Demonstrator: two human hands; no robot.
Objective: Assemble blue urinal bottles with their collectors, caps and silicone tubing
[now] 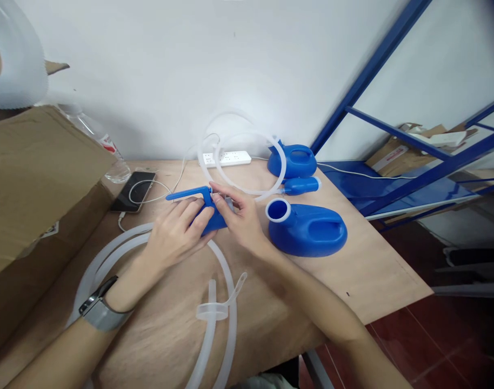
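At the centre of the frame, the left hand (174, 233) and the right hand (238, 215) met on a small blue plastic fitting (204, 208) with a flat handle pointing left. The left fingers were curled beneath and around its body; the right thumb and fingertips were pinched on its upper end. A translucent hose (225, 270) curved under both hands across the wooden table (372, 270), a clear cap (212, 311) lying on it at lower centre. Just right of the hands lay a blue jug (312, 229); a second blue jug (295, 160) sat behind it. A phone (134, 190) and power strip (226, 158) lay near the wall.
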